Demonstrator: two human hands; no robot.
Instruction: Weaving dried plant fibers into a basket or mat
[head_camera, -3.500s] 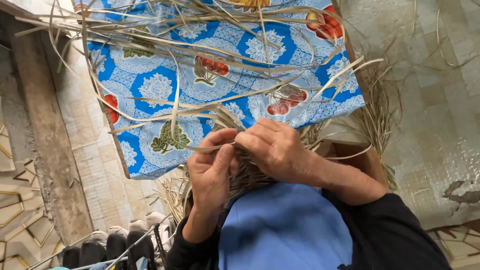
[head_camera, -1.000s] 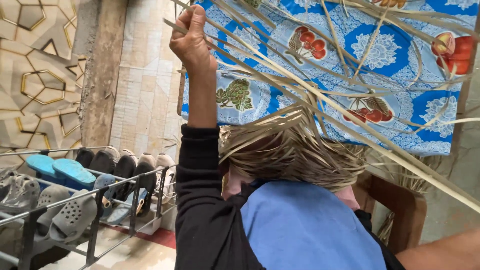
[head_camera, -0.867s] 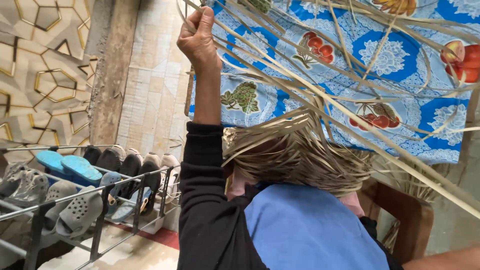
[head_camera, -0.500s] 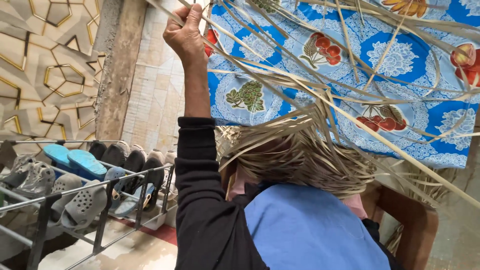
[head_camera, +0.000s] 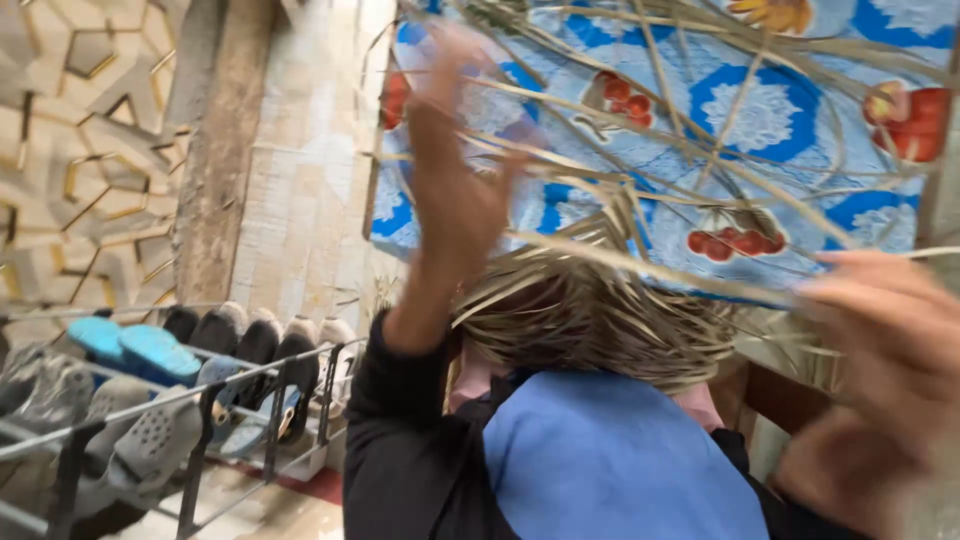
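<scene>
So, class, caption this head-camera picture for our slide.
Blurred left hand raised among long dry straw strands before a blue flowered cloth.

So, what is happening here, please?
A person works with long dry straw strips over a blue flowered cloth. The left hand is raised among the strips, blurred, so its grip is unclear. The right hand is low at the right, also blurred. A woven bundle lies above a blue cushion. A shoe rack stands at left.
</scene>
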